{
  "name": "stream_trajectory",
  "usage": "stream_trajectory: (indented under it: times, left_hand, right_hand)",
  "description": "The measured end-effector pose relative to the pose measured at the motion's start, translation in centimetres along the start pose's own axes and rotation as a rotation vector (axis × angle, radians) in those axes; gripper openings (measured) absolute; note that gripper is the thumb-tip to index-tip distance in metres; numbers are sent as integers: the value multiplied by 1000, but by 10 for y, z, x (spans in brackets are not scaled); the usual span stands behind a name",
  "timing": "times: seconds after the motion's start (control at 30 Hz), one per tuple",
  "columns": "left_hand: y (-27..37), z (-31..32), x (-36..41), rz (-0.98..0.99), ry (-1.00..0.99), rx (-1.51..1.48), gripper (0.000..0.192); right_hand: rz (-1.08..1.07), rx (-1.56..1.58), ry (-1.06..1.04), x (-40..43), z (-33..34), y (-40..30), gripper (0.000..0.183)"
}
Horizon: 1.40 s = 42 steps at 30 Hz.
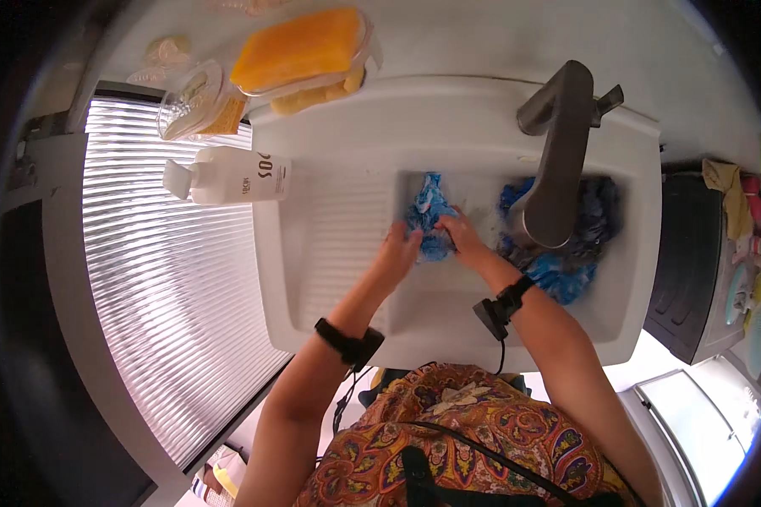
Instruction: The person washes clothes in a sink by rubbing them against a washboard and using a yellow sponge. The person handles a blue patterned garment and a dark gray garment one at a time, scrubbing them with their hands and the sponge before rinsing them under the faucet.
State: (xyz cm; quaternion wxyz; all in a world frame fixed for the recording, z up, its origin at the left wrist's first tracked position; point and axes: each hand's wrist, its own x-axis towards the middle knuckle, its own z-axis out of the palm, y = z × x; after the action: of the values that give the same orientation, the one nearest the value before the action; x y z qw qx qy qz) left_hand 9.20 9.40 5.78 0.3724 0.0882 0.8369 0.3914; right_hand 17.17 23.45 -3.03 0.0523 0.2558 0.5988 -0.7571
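Note:
A crumpled, wet-looking blue cloth with pale patches is at the left side of the white sink's basin. My left hand grips its left edge, slightly blurred, with the fingertips partly hidden. From the other side, my right hand pinches the same cloth between thumb and fingers. Dark wet fabric lies bunched in the right part of the basin, along with another blue and white cloth. The dark grey faucet hides part of that pile.
Left of the basin is a ribbed washboard slope. A white pump bottle lies on the sink's left rim. Behind it are an orange sponge in a clear holder and a clear plastic cup. A dark cabinet stands at the right.

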Motion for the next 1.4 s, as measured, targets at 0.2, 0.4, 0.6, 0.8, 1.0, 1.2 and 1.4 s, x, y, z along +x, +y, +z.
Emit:
stream_trajectory:
  times: [0.2,0.4,0.6,0.8,1.0,1.2,1.4]
  left_hand:
    - [8,32,33,-142,-60,-195,28]
    - [37,42,23,-24,-2,-280,25]
    - [101,7,-32,475,71,-130,20]
    - [138,-38,-49,598,131,-483,11]
    - [128,-65,-38,396,217,-996,13]
    - [66,-52,-21,190,163,-657,17]
    - [19,-48,-34,165,234,-275,15]
  right_hand:
    - [336,903,-103,-14,-36,29,27]
    - [69,114,77,-30,-68,2,53]
    - [-307,-923,70,-49,-55,-66,79]
    - [-353,-580,-114,-13,-44,-3,69]
    - [-63,-930,-349,-33,-24,-24,67]
    - [295,-465,-201,-25,-60,0,77]
    - [5,-669,132,-15,-45,24,76]
